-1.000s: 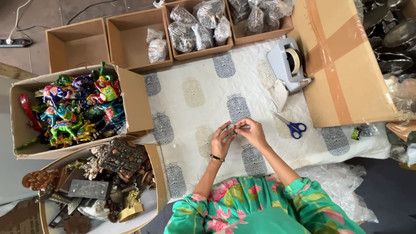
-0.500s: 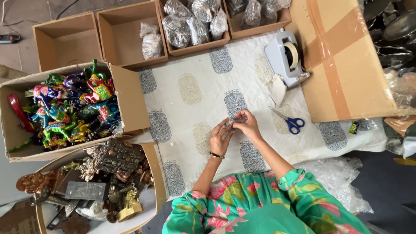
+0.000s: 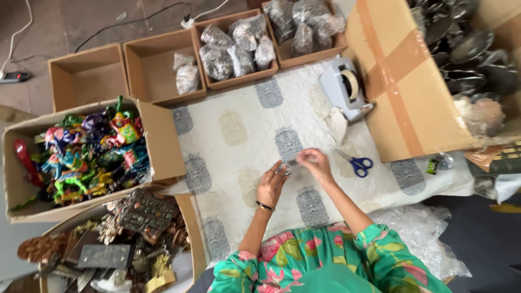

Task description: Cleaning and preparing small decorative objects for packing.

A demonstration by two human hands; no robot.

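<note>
My left hand point(image 3: 271, 183) and my right hand point(image 3: 313, 163) meet over a white patterned cloth point(image 3: 239, 135). Both pinch a small clear, silvery item point(image 3: 288, 166) between their fingertips; it is too small to tell what it is. A dark bangle sits on my left wrist. Blue-handled scissors point(image 3: 355, 163) lie on the cloth just right of my right hand. A grey tape dispenser point(image 3: 345, 88) stands farther off, beyond the scissors.
A cardboard box of colourful trinkets point(image 3: 87, 154) stands at left, with metal ornaments point(image 3: 130, 233) below it. Cardboard trays point(image 3: 163, 68) with clear bagged items line the far edge. A large taped carton point(image 3: 404, 81) sits at right, and bubble wrap point(image 3: 423, 239) lies near my knee.
Both hands stay together on the small item, shifting slightly on the cloth. The view has moved a little; nothing else changed.
</note>
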